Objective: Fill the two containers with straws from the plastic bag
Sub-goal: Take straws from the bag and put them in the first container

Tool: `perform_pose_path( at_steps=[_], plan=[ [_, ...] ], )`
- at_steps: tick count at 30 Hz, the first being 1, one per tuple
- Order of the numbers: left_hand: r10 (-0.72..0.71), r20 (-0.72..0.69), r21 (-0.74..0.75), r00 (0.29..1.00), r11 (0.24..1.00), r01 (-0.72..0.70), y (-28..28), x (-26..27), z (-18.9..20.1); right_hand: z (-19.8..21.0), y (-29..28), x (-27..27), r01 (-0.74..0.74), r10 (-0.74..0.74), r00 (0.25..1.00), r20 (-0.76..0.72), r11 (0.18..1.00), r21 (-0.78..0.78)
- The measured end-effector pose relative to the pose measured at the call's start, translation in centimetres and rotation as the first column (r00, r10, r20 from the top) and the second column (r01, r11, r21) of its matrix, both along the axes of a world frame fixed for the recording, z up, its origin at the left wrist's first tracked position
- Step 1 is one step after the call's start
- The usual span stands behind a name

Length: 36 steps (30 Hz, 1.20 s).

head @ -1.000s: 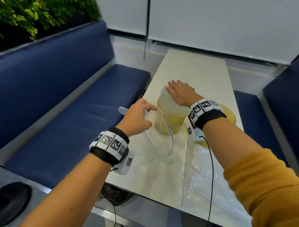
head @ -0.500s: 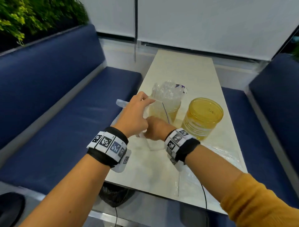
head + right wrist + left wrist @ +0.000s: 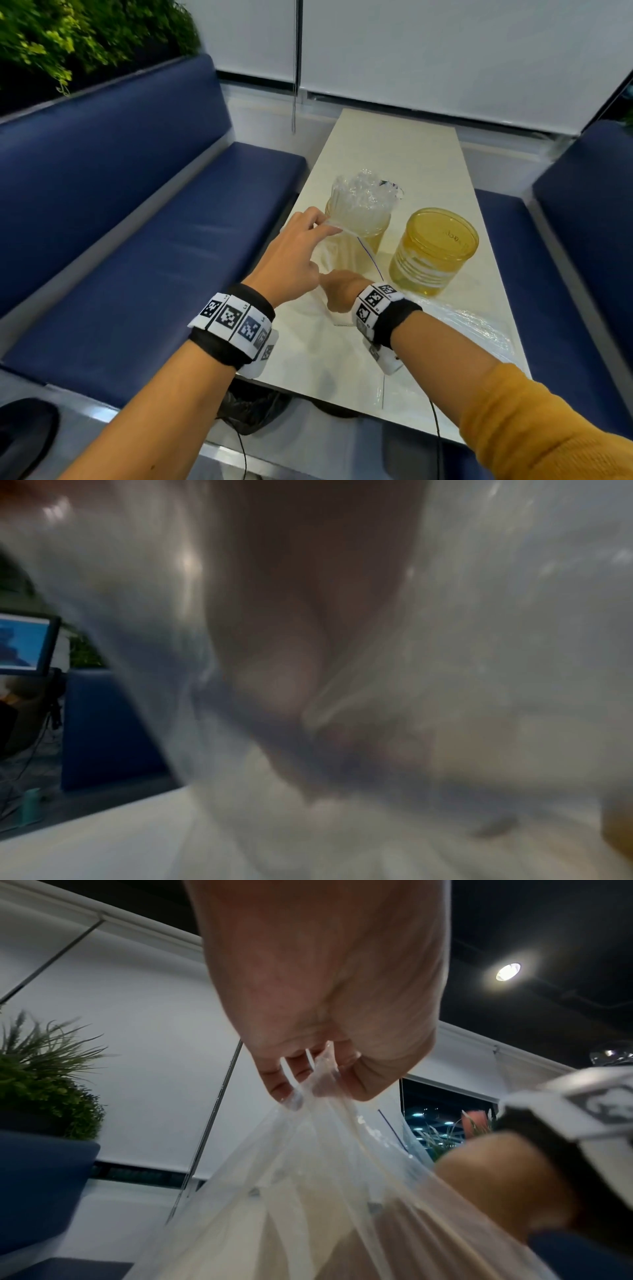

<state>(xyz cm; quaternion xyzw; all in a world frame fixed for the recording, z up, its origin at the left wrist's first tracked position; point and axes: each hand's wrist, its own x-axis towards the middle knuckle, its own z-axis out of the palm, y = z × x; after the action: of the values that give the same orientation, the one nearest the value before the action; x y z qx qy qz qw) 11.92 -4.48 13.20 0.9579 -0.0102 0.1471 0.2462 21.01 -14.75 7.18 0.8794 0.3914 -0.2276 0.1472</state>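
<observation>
With the left hand (image 3: 291,255) pinching the plastic bag (image 3: 337,255) beside the full container (image 3: 358,219) and the right hand (image 3: 339,287) reaching inside, grip unclear, a tug could topple it.

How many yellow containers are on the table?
2. One container stands on the left, already packed with straws, partly behind the bag. The other container stands to its right, with no straws visible in it.

Pale table (image 3: 394,144) between navy benches (image 3: 144,219) (plants (image 3: 51,41) behind); white blinds (image 3: 445,51).
</observation>
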Motion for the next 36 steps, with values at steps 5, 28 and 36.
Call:
perform_pose_path(
  at_steps=[5, 28, 36],
  plan=[
    [0.027, -0.023, -0.006, 0.999, 1.0, -0.027, 0.1, 0.3, -1.4, 6.0, -1.6, 0.2, -0.063, 0.068, 0.991, 0.112, 0.997, -0.048],
    [0.267, -0.068, -0.364, 0.961, 0.891, -0.273, -0.8, 4.3, -4.4, 14.2, -0.1, 1.5, -0.073, -0.087, 0.993, 0.075, 0.023, 0.997],
    [0.269, -0.06, -0.586, 0.961, 0.77, -0.252, 0.3, 5.3, -4.1, 11.9, 2.3, 0.7, 0.513, 0.135, 0.858, -0.496, -0.185, 0.838]
  ],
)
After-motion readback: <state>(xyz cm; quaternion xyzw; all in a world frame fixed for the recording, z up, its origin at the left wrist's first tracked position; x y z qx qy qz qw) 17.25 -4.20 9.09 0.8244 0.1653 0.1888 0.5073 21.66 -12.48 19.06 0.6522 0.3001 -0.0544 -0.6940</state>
